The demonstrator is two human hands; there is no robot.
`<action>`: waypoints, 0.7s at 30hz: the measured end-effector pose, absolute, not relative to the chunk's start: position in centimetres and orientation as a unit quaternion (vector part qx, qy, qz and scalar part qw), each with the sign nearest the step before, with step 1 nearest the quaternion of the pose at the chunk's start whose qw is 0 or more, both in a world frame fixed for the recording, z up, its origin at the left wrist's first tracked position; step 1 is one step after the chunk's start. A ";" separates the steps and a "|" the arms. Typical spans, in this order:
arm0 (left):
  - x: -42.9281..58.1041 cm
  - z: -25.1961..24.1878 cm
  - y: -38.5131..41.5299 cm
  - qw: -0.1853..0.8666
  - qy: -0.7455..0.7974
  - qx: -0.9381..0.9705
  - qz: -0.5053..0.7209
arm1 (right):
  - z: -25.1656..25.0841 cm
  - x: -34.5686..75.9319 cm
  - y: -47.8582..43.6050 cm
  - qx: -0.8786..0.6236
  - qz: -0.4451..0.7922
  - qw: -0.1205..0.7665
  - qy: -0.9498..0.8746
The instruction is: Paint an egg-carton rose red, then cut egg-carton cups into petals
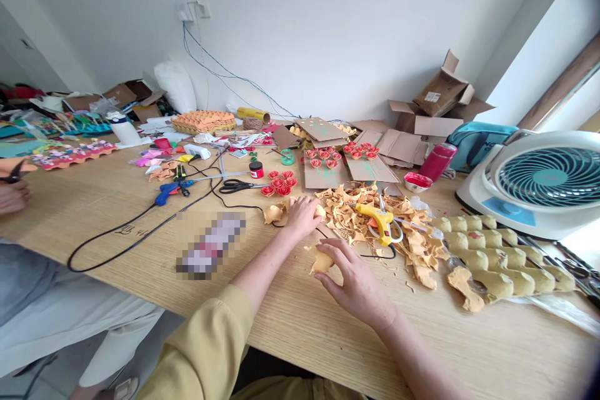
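Note:
My right hand [354,278] rests on the wooden table [117,225], its fingertips pinching a small yellow paper-pulp piece [320,260]. Farther back, my left hand [302,214] reaches into a heap of yellow egg-carton scraps [412,244], fingers curled on a scrap; what exactly it holds is hard to make out. A yellow glue gun [377,220] lies on the heap, to the right of the left hand. A yellow egg carton strip [497,256] lies to the right.
Small red paper roses [280,183], black scissors [237,185], a blue glue gun [171,190] with black cords, and cardboard pieces [323,169] fill the table's middle. A white fan [539,181] stands at right. Another person's hand with scissors [13,184] is at the left edge.

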State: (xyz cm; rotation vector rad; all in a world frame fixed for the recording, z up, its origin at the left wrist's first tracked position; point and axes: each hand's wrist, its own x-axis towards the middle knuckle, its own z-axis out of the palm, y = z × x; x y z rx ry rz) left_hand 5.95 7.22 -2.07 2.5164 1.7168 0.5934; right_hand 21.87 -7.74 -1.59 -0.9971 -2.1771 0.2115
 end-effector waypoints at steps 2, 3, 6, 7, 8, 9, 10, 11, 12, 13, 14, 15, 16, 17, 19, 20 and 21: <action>5.6 -1.9 6.2 0.021 0.545 0.817 0.188 | -1.5 22.0 -7.7 -0.386 0.088 0.375 -0.838; 5.4 -1.8 5.7 0.023 0.543 0.818 0.188 | -1.5 22.0 -7.6 -0.387 0.091 0.384 -0.833; 5.0 -1.9 4.7 0.039 0.537 0.821 0.189 | -1.3 22.4 -7.3 -0.395 0.098 0.406 -0.818; 4.9 -2.0 4.5 0.045 0.534 0.822 0.192 | -1.3 22.6 -7.2 -0.399 0.101 0.413 -0.812; 4.8 -2.1 4.4 0.051 0.531 0.823 0.196 | -1.3 22.7 -7.1 -0.404 0.103 0.419 -0.806; 4.7 -2.2 4.3 0.056 0.528 0.823 0.199 | -1.3 22.9 -7.0 -0.410 0.104 0.426 -0.800; 4.7 -2.4 4.2 0.060 0.526 0.824 0.203 | -1.3 23.1 -6.8 -0.417 0.104 0.432 -0.793; 4.6 -2.5 4.2 0.063 0.523 0.825 0.208 | -1.4 23.3 -6.7 -0.425 0.101 0.439 -0.786; 4.5 -2.6 4.1 0.066 0.518 0.826 0.213 | -1.5 23.5 -6.5 -0.433 0.097 0.444 -0.778; 4.3 -2.7 4.1 0.070 0.513 0.827 0.219 | -1.5 23.7 -6.4 -0.440 0.094 0.448 -0.772; 4.2 -2.8 4.1 0.074 0.507 0.828 0.226 | -1.6 23.8 -6.2 -0.447 0.091 0.450 -0.768; 4.0 -2.9 4.0 0.080 0.501 0.829 0.233 | -1.6 24.0 -6.1 -0.453 0.088 0.451 -0.764; 3.8 -3.0 4.0 0.087 0.497 0.829 0.239 | -1.6 24.1 -6.0 -0.459 0.087 0.451 -0.761; 3.7 -3.1 4.0 0.095 0.494 0.829 0.243 | -1.7 24.2 -5.9 -0.465 0.085 0.451 -0.757; 3.5 -3.2 3.9 0.113 0.491 0.828 0.247 | -1.7 24.4 -5.8 -0.479 0.081 0.455 -0.746; 3.4 -3.2 3.9 0.121 0.491 0.827 0.248 | -1.7 24.5 -5.7 -0.486 0.080 0.458 -0.740; 3.4 -3.2 3.8 0.127 0.490 0.826 0.249 | -1.7 24.5 -5.6 -0.492 0.079 0.461 -0.734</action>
